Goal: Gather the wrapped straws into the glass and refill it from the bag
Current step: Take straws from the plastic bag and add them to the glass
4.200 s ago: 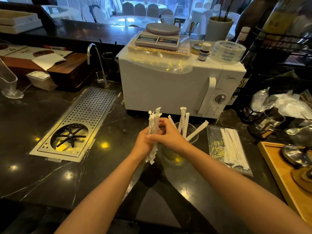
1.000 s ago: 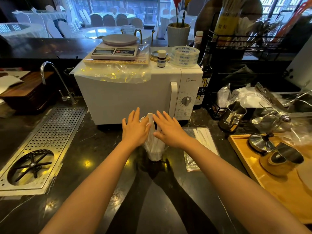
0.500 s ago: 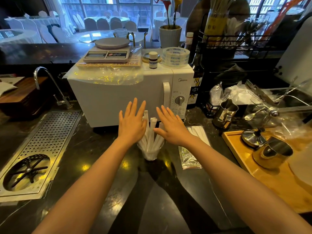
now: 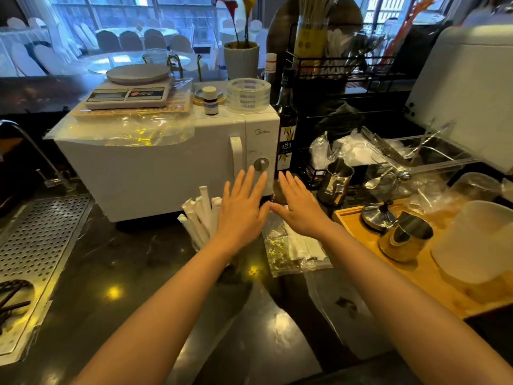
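Several white paper-wrapped straws [image 4: 200, 215] stand bunched in a clear glass [image 4: 197, 245] on the dark counter; my left forearm hides most of the glass. My left hand [image 4: 243, 211] hovers flat just right of the straws, fingers spread, holding nothing. My right hand [image 4: 301, 209] is also flat and open, above the far end of a clear plastic bag [image 4: 280, 254] that lies on the counter with more wrapped straws [image 4: 305, 247] inside.
A white microwave [image 4: 155, 168] stands right behind the glass, a scale [image 4: 130, 90] on top. A perforated steel drain tray [image 4: 36, 245] lies left. Right is a wooden tray [image 4: 422, 273] with steel cups, and a steel jug [image 4: 336, 183] behind.
Both hands have left the straws in the glass and shifted right, towards the bag. The straws now stand in the glass by themselves.
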`<action>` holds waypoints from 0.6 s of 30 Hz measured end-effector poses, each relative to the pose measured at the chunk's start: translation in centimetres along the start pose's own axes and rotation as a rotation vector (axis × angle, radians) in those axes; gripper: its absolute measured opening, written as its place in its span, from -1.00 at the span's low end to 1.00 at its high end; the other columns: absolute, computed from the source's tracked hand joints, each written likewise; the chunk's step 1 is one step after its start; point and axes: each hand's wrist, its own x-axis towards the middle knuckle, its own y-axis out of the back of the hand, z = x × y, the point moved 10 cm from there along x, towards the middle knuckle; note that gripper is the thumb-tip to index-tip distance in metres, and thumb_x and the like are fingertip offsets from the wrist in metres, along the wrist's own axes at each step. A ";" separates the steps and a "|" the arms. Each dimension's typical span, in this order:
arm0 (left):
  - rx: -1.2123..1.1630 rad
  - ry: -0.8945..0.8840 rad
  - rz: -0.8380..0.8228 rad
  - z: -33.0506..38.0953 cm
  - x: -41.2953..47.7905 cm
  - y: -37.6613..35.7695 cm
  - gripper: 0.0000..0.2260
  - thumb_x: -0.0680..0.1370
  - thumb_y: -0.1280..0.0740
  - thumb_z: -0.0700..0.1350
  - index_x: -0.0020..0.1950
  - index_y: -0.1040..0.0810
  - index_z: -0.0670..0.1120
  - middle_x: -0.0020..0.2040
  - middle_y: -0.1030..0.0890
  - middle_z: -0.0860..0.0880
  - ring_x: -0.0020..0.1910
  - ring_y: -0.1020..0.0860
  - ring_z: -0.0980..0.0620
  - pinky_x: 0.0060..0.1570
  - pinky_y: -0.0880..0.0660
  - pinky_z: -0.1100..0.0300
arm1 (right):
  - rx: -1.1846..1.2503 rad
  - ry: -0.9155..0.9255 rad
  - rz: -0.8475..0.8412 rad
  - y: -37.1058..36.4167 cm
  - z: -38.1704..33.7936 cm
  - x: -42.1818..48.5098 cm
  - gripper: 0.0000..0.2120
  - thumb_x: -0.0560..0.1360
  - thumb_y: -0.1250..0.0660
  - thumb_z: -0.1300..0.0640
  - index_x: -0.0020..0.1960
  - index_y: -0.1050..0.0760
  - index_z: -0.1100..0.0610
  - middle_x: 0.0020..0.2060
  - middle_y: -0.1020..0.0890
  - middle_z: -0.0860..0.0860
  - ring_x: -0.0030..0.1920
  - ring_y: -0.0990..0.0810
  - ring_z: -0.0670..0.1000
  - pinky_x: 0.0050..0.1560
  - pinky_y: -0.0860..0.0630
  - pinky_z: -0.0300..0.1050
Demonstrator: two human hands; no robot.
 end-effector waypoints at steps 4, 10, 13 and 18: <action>-0.080 -0.029 -0.093 2.5 0.1 -4.1 -0.48 0.57 -0.06 0.03 0.47 0.07 0.02 0.54 0.10 -0.06 0.50 0.16 -0.01 0.44 0.16 0.07 | 0.042 -0.100 -0.028 0.0 4.2 -1.5 -0.31 0.55 -0.07 -0.12 0.48 0.23 0.09 0.52 0.14 0.08 0.51 0.17 0.07 0.51 0.05 0.12; -0.054 0.048 -0.307 2.1 -1.3 -10.9 -0.46 0.57 -0.09 0.02 0.47 0.08 -0.04 0.53 0.10 -0.14 0.50 0.11 -0.10 0.45 0.03 -0.01 | 0.157 -0.267 -0.082 -2.2 9.6 -3.9 -0.31 0.55 -0.12 -0.06 0.49 0.20 0.15 0.52 0.09 0.14 0.51 0.09 0.11 0.50 0.03 0.03; -0.023 0.066 -0.414 1.8 -2.6 -13.7 -0.44 0.56 -0.11 0.02 0.47 0.06 -0.05 0.53 0.08 -0.15 0.50 0.08 -0.13 0.44 -0.01 -0.03 | 0.222 -0.341 -0.084 -3.6 11.4 -4.7 -0.30 0.54 -0.16 -0.04 0.48 0.16 0.18 0.51 -0.01 0.16 0.50 -0.02 0.13 0.48 -0.05 0.04; -0.023 -0.016 -0.545 3.0 -4.6 -16.8 -0.44 0.56 -0.14 0.04 0.47 0.03 -0.03 0.53 0.06 -0.13 0.50 0.04 -0.10 0.45 -0.02 0.01 | 0.315 -0.489 -0.101 -5.8 13.9 -5.8 -0.27 0.51 -0.24 0.00 0.48 0.10 0.19 0.49 -0.11 0.19 0.47 -0.15 0.16 0.41 -0.18 0.02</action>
